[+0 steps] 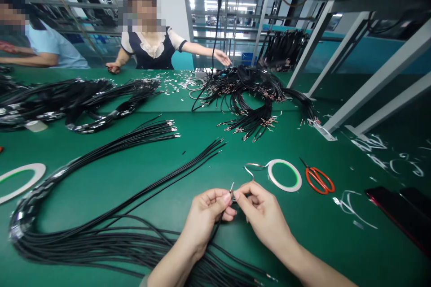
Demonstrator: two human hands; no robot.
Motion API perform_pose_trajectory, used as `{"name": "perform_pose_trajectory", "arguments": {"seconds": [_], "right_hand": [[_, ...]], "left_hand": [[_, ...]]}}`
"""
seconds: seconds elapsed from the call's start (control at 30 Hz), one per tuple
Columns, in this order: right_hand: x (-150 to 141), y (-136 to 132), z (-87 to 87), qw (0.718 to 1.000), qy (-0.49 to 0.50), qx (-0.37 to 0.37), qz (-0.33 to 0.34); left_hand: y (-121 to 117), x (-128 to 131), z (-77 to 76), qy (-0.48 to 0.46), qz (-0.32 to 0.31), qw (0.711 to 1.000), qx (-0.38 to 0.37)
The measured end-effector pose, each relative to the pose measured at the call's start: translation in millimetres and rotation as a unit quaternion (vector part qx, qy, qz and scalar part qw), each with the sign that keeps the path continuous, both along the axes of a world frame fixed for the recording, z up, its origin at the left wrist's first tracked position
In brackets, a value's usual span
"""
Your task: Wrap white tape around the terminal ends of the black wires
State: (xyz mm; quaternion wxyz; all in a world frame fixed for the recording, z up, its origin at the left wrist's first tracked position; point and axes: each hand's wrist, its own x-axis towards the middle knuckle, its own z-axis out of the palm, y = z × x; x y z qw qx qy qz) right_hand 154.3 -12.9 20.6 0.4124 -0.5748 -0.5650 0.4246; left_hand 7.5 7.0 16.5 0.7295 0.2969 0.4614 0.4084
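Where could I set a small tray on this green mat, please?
Bare mat shows right of the right hand, below the orange scissors and tape ring. Black wire bundles crowd the left and centre.

Wire-assembly factory workshop: a long green-topped surface (336, 242) bearing bundles of black insulated cables with crimped metal terminals (245, 94) and white ring-shaped tape rolls (272, 175), with pale grey metal rack frames (380, 76) and a co-worker (151, 49) at the far side.

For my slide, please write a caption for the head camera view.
Left hand and right hand hold a black wire over a green workbench.
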Motion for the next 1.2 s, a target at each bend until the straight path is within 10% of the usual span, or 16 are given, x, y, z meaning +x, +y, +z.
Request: {"name": "perform_pose_trajectory", "arguments": {"seconds": [0.37,0.7,1.2], "right_hand": [[-1.1,-1.3,-2.6,1.0,0.001,-0.007,-0.006],[-2.7,-1.4,-0.1,0.996,0.075,-0.047,0.001],[-2.6,1.8,2.6,0.966,0.219,-0.129,0.034]], "left_hand": [[0.4,2.1,-3.7,0.05,0.018,0.998,0.045],[-9.2,2.2,0.5,0.247,0.062,0.916,0.31],[-11.0,0.4,-8.9,0.255,0.042,0.898,0.357]]}}
